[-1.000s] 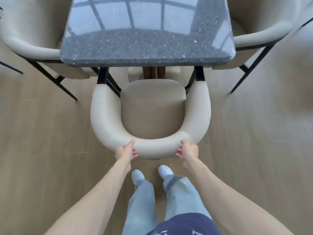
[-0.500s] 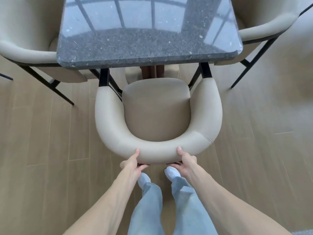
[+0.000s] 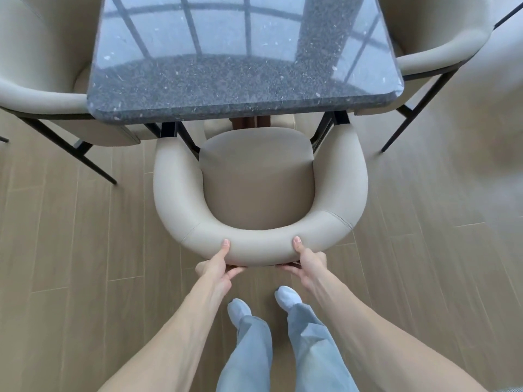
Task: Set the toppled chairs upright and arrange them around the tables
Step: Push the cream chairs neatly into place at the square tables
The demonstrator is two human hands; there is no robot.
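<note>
While hands (image 3: 261, 263) grip chair (image 3: 260, 247)

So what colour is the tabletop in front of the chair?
Dark grey speckled stone, glossy with window reflections: the tabletop, seen in the head view.

- middle chair (image 3: 259, 179) upright at bench (image 3: 243, 80) near edge, arm fronts tucked under it
- left hand (image 3: 216, 267) and right hand (image 3: 308, 260) grip its backrest, thumbs on top
- left chair (image 3: 36, 80) and right chair (image 3: 435, 38) flank bench
- feet (image 3: 239, 311) on floor (image 3: 70, 250) behind middle chair
</note>
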